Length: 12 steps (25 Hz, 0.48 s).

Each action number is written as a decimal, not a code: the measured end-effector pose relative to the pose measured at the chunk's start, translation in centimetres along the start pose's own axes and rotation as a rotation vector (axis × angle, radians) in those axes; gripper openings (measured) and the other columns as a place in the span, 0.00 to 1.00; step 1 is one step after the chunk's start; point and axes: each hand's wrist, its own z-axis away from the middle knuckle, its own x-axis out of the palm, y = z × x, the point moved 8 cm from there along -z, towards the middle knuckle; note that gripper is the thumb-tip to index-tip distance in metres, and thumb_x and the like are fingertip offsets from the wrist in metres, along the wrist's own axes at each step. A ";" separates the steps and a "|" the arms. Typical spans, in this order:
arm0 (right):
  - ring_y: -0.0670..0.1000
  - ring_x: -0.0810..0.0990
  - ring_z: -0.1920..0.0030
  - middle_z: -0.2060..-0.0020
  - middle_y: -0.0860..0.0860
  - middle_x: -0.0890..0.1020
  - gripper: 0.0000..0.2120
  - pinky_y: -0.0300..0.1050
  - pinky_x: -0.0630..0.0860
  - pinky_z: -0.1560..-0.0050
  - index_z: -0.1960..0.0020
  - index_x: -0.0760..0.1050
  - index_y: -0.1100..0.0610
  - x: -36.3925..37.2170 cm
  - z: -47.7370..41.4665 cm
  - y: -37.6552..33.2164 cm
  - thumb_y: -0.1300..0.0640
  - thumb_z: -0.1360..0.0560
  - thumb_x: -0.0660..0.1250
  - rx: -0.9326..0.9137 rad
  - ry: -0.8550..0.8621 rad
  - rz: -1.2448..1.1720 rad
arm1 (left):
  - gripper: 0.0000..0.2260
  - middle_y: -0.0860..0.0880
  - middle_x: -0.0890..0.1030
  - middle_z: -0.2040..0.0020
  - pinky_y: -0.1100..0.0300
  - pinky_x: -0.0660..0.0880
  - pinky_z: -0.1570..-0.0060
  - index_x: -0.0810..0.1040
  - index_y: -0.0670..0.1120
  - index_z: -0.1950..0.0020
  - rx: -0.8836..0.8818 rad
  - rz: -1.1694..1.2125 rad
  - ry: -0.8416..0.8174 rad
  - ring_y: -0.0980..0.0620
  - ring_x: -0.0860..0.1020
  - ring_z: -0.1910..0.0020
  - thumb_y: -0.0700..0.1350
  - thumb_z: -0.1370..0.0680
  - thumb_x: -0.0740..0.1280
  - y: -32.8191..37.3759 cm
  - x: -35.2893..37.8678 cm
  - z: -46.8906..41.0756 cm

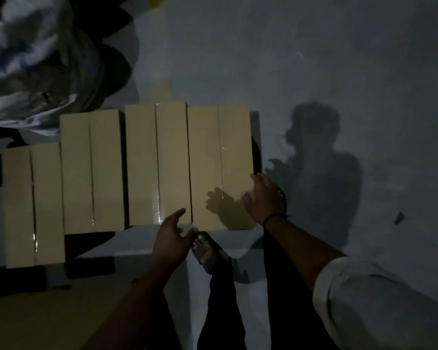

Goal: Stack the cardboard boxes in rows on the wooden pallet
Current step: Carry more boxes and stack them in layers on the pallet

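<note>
Four tan taped cardboard boxes point(157, 165) lie side by side.

Four tan rectangular cardboard boxes with taped centre seams lie side by side in dim light. The right hand point(263, 198), fingers spread, is over the near right corner of the rightmost box point(220, 157), though contact cannot be determined. The left hand point(173, 236), fingers straight, reaches its index finger to the near edge of the adjacent box point(157, 162); two more boxes point(92, 170) lie left of that hand, and a sandalled foot point(205, 251) stands just right of it.
</note>
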 end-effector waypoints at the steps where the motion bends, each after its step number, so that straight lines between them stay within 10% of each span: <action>1: 0.59 0.62 0.24 0.22 0.56 0.61 0.29 0.56 0.63 0.26 0.22 0.63 0.55 1.5 -2.0 1.2 0.48 0.20 0.63 0.021 -0.040 0.024 | 0.29 0.47 0.71 0.26 0.57 0.76 0.47 0.68 0.50 0.23 -0.009 0.002 0.003 0.49 0.78 0.41 0.49 0.23 0.73 0.3 1.3 -2.1; 12: 0.62 0.45 0.20 0.19 0.59 0.44 0.34 0.59 0.57 0.23 0.20 0.57 0.57 10.7 -17.8 4.8 0.50 0.22 0.63 -0.250 -0.075 0.171 | 0.28 0.44 0.65 0.24 0.44 0.76 0.36 0.70 0.49 0.26 0.106 -0.325 0.041 0.42 0.74 0.33 0.49 0.24 0.74 1.0 9.1 -24.4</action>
